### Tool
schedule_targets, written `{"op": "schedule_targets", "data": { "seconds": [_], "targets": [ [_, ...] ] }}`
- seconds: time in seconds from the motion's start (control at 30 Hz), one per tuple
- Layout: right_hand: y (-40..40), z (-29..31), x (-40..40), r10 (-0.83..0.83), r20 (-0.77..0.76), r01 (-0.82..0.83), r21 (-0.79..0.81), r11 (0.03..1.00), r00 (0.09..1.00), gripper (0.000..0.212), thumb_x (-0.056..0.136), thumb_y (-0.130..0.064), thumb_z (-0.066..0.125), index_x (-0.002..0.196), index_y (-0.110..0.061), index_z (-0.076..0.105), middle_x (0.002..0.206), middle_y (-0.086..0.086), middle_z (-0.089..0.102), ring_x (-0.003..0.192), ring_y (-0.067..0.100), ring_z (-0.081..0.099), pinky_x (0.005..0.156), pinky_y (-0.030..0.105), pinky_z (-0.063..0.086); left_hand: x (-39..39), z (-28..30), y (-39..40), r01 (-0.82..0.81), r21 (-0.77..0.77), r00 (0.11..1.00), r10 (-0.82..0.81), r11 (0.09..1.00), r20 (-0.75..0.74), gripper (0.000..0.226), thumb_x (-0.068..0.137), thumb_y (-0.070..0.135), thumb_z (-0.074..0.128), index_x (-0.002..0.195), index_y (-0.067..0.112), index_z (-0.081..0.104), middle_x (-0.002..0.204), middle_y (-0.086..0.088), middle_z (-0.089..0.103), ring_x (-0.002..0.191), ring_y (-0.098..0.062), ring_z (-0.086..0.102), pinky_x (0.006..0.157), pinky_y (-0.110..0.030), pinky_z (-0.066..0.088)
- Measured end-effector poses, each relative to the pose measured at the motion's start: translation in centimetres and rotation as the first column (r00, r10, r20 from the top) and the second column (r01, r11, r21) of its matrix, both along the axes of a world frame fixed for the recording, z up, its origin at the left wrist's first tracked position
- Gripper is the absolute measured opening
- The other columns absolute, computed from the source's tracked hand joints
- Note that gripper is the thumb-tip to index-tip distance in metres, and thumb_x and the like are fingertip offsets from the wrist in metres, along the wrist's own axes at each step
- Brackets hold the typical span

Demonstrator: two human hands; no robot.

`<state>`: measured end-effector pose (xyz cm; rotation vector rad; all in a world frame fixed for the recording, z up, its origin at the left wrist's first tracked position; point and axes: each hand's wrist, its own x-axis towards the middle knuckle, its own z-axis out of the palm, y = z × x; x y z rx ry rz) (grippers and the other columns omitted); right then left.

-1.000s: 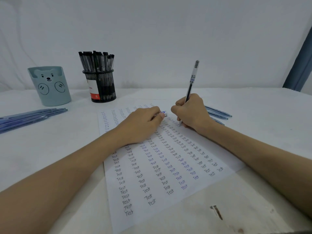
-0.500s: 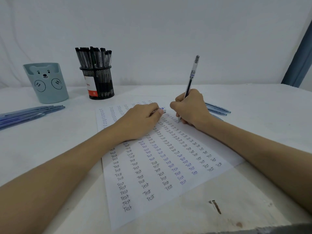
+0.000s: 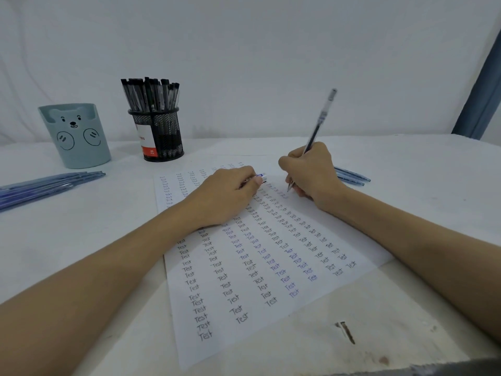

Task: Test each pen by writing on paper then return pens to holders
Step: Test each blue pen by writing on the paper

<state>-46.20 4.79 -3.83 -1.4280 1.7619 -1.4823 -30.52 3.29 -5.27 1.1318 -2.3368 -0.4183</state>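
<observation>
Paper (image 3: 260, 280): we are pinning it with the left hand (image 3: 230, 196), fingers curled on a cap (image 3: 261, 175). Right hand (image 3: 309, 169) fingers are gripping the pen (image 3: 320, 120); we are risking smudging wet ink under the wrist.

Matt white paper (image 3: 252, 280), black metal mesh holder (image 3: 162, 134), smooth matt bear cup (image 3: 74, 137).

- I have one view only, from the head camera, looking forward and down.
- It sits close above both forearms; the hands (image 3: 271, 185) lie mid-frame on the worktop (image 3: 81, 240).
- Beyond the hands, it faces a white backdrop (image 3: 257, 50).
</observation>
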Motion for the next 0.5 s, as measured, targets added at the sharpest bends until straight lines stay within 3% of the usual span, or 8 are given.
{"op": "schedule_targets", "data": {
  "seconds": [0.1,0.2,0.37,0.5],
  "targets": [
    [0.6,0.7,-0.3,0.050,0.246,-0.061,0.039,0.997,0.968,0.031,0.084,-0.018,0.056,0.057,-0.009,0.047,0.035,0.001,0.044,0.027,0.011,0.030,0.035,0.011,0.022,0.1,0.1,0.0,0.012,0.001,0.999,-0.012,1.000,-0.035,0.030,0.098,0.035,0.038,0.090,0.014,0.058,0.075,0.010,0.049,0.065,-0.002,0.041,0.059,-0.010,0.031],
    [1.0,1.3,-0.7,0.150,0.338,-0.188,0.085,0.978,0.929,0.035,0.090,-0.036,0.052,0.066,-0.012,0.045,0.037,0.002,0.040,0.030,0.013,0.025,0.037,0.014,0.021,0.1,0.1,-0.3,0.027,0.013,0.997,-0.026,1.000,-0.066,0.025,0.096,0.038,0.042,0.094,0.021,0.060,0.084,0.009,0.051,0.074,-0.003,0.044,0.065,-0.010,0.032],
    [1.1,1.7,-1.0,0.264,0.405,-0.299,0.026,0.954,0.875,0.032,0.088,-0.025,0.061,0.063,-0.008,0.053,0.049,0.008,0.050,0.037,0.016,0.038,0.043,0.020,0.036,0.2,0.2,-0.3,0.020,0.049,0.995,-0.016,0.999,-0.095,0.021,0.096,0.037,0.044,0.098,0.025,0.062,0.094,0.001,0.052,0.087,-0.012,0.048,0.077,-0.017,0.035],
    [1.1,1.9,-1.2,0.287,0.469,-0.325,0.000,0.946,0.835,0.040,0.090,-0.030,0.053,0.058,-0.006,0.053,0.052,0.014,0.056,0.042,0.023,0.046,0.048,0.026,0.043,0.2,0.4,-0.1,0.037,0.059,0.993,-0.030,0.998,-0.113,0.017,0.097,0.034,0.043,0.090,0.033,0.059,0.098,-0.002,0.054,0.086,-0.011,0.048,0.078,-0.016,0.035]
  ]
}}
